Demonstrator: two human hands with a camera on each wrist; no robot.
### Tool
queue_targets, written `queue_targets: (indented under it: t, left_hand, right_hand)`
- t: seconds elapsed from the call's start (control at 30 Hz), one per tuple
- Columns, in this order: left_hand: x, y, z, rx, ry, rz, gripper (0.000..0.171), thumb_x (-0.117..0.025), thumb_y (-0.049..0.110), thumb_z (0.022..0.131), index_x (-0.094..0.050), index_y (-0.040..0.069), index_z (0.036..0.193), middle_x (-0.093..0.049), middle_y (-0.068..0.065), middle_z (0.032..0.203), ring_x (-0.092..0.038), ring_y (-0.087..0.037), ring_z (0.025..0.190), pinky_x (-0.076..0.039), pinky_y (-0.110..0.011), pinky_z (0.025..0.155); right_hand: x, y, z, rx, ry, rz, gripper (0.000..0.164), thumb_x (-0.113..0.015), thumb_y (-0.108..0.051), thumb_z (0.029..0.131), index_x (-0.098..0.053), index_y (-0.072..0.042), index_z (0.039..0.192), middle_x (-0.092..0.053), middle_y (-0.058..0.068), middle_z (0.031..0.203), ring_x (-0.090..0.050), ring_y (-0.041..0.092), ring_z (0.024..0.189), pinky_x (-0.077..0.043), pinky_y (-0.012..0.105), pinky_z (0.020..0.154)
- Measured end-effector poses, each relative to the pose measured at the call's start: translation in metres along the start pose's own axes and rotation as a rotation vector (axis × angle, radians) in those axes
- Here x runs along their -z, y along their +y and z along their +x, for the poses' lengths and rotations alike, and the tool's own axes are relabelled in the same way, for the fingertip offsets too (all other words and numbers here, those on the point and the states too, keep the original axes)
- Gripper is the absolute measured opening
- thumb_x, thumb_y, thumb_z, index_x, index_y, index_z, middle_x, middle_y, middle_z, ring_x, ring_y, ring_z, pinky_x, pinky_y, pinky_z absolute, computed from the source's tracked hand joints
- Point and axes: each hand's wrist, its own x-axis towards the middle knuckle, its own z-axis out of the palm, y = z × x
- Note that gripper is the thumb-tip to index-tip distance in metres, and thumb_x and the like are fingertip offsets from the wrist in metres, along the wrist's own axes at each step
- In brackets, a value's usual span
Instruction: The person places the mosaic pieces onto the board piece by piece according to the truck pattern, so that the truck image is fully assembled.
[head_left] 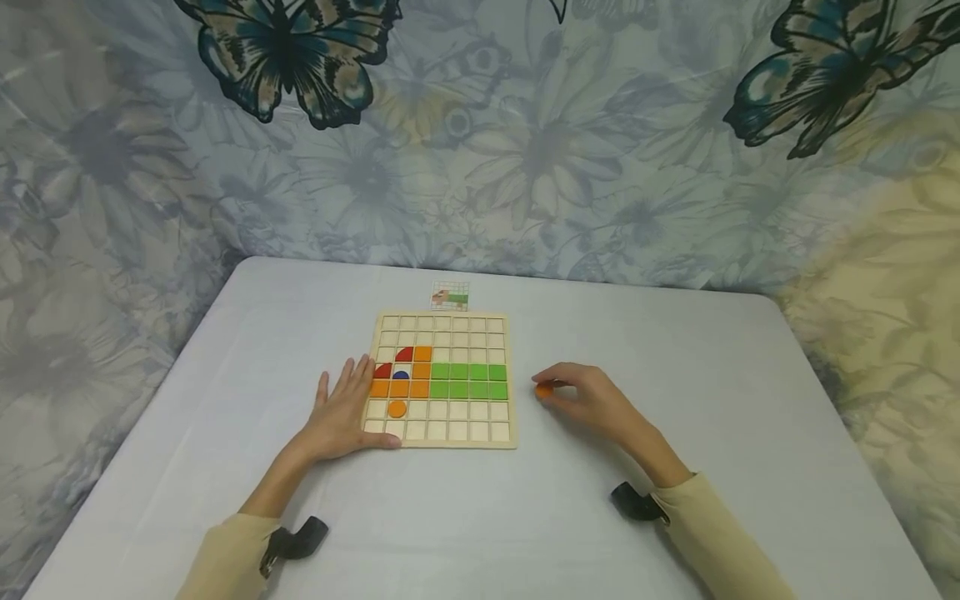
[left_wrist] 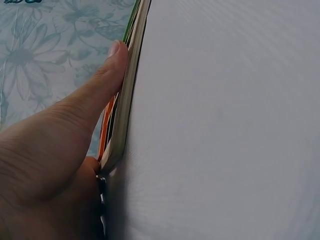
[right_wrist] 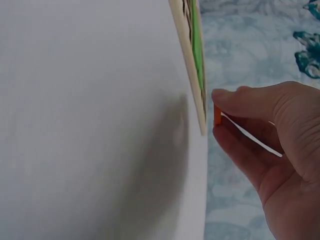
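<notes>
A square wooden grid board [head_left: 461, 443] lies on the table. Green square tiles [head_left: 468, 382] fill part of two rows, beside orange squares [head_left: 420, 388], two red curved pieces [head_left: 406, 356] and a blue half-round piece [head_left: 401, 375]. One orange round tile [head_left: 397, 409] lies lower on the grid. My left hand [head_left: 341, 417] rests at the board's left edge with straight, spread fingers, its thumb along the near edge. To the right of the board, my right hand [head_left: 592, 400] pinches a thin orange tile [right_wrist: 217, 116] between thumb and fingers; its outline is partly covered.
A small card [head_left: 450, 296] with a coloured grid picture lies just beyond the board. White cloth covers the table [head_left: 675, 350]. A flower and butterfly patterned curtain [head_left: 540, 167] hangs behind it. Dark wrist mounts [head_left: 300, 537] sit at both sleeves.
</notes>
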Motion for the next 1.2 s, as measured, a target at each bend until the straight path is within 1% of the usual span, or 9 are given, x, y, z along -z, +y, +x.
queue_targets:
  t: [0.2, 0.27, 0.4, 0.6, 0.77, 0.9, 1.2]
  left_hand:
    - [0.001, -0.002, -0.007, 0.037, 0.008, -0.006, 0.133, -0.081, 0.063, 0.065, -0.01, -0.005, 0.154, -0.006, -0.024, 0.161, 0.003, -0.043, 0.148, 0.015, -0.062, 0.112]
    - [0.0, -0.002, -0.008, 0.037, 0.009, -0.012, 0.132, -0.081, 0.063, 0.065, -0.011, -0.005, 0.154, -0.006, -0.024, 0.161, 0.003, -0.043, 0.148, 0.015, -0.063, 0.112]
    - [0.0, 0.0, -0.007, 0.03, 0.01, -0.008, 0.132, -0.08, 0.064, 0.066, -0.011, -0.005, 0.154, -0.006, -0.024, 0.161, 0.003, -0.043, 0.148, 0.015, -0.063, 0.112]
    - [0.0, 0.001, -0.004, 0.021, 0.01, -0.006, 0.133, -0.08, 0.064, 0.065, -0.01, -0.004, 0.155, -0.006, -0.023, 0.162, 0.003, -0.042, 0.148, 0.015, -0.062, 0.112]
    - [-0.001, 0.001, -0.001, 0.015, 0.006, -0.006, 0.133, -0.08, 0.065, 0.066, -0.009, -0.004, 0.155, -0.005, -0.022, 0.162, 0.004, -0.041, 0.149, 0.015, -0.061, 0.112]
    - [0.0, 0.002, 0.001, 0.008, 0.005, -0.002, 0.133, -0.079, 0.065, 0.066, -0.009, -0.003, 0.155, -0.004, -0.021, 0.162, 0.004, -0.041, 0.149, 0.015, -0.061, 0.113]
    - [0.0, 0.002, 0.002, 0.012, 0.002, -0.005, 0.133, -0.08, 0.064, 0.066, -0.009, -0.004, 0.155, -0.005, -0.022, 0.162, 0.004, -0.041, 0.149, 0.015, -0.061, 0.113]
  right_hand:
    - [-0.019, -0.014, 0.017, 0.114, -0.049, -0.007, 0.024, -0.075, -0.001, 0.084, -0.072, -0.003, 0.108, -0.073, 0.003, 0.103, -0.067, 0.015, 0.094, -0.055, 0.032, 0.085]
    - [-0.025, -0.016, 0.019, 0.153, -0.057, -0.014, 0.024, -0.076, 0.0, 0.083, -0.072, -0.003, 0.107, -0.073, 0.002, 0.102, -0.067, 0.014, 0.093, -0.055, 0.03, 0.084]
    - [-0.033, -0.023, 0.021, 0.191, -0.065, -0.009, 0.025, -0.077, 0.0, 0.082, -0.072, -0.002, 0.106, -0.072, 0.002, 0.102, -0.066, 0.014, 0.093, -0.055, 0.029, 0.084]
    - [-0.039, -0.033, 0.028, 0.215, -0.086, -0.025, 0.023, -0.076, -0.002, 0.083, -0.073, -0.003, 0.106, -0.072, 0.002, 0.103, -0.066, 0.013, 0.095, -0.054, 0.028, 0.086]
    - [-0.043, -0.039, 0.034, 0.203, -0.113, -0.078, 0.023, -0.076, -0.006, 0.085, -0.073, -0.006, 0.107, -0.073, 0.0, 0.105, -0.066, 0.013, 0.097, -0.054, 0.028, 0.086]
    - [-0.046, -0.041, 0.038, 0.192, -0.124, -0.113, 0.021, -0.076, -0.007, 0.086, -0.074, -0.008, 0.107, -0.073, -0.001, 0.103, -0.066, 0.012, 0.094, -0.054, 0.027, 0.085]
    - [-0.048, -0.045, 0.042, 0.191, -0.155, -0.092, 0.019, -0.073, -0.006, 0.087, -0.074, -0.007, 0.107, -0.073, 0.0, 0.105, -0.068, 0.014, 0.097, -0.054, 0.028, 0.087]
